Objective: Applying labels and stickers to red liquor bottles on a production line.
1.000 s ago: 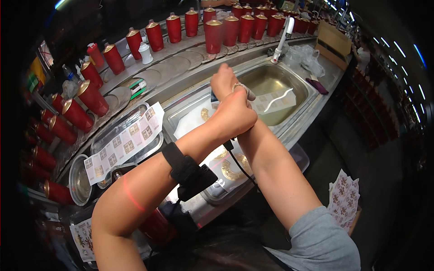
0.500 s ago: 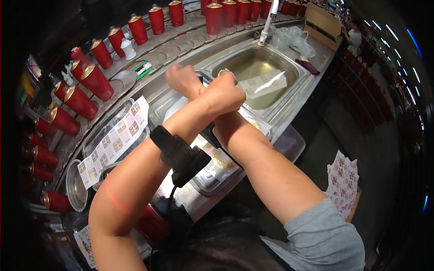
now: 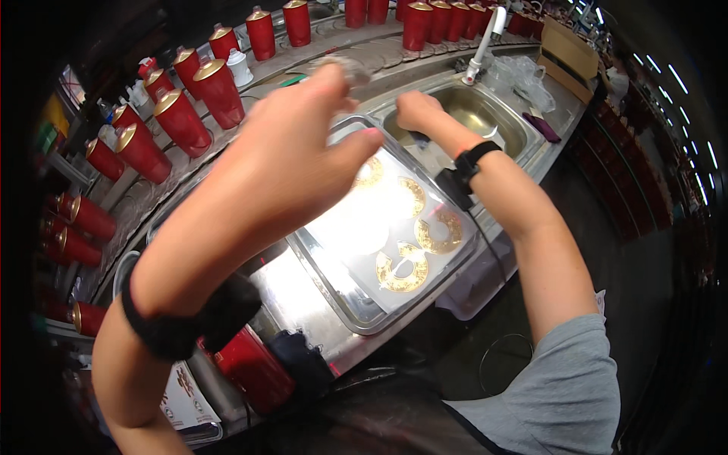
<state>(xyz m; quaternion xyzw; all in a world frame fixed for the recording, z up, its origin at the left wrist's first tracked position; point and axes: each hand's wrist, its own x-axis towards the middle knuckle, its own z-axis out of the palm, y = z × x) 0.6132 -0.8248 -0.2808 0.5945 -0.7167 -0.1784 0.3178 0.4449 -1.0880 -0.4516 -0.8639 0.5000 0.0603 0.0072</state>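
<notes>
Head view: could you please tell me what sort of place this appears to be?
Probably a small craft or production workstation. A steel counter holds a sink with a tap, rows of red, gold-capped containers line the back, and a metal tray carries gold ring-shaped decals on a sheet.

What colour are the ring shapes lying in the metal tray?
The ring shapes are shiny gold, on a white sheet in the metal tray; the head view shows them.
</notes>
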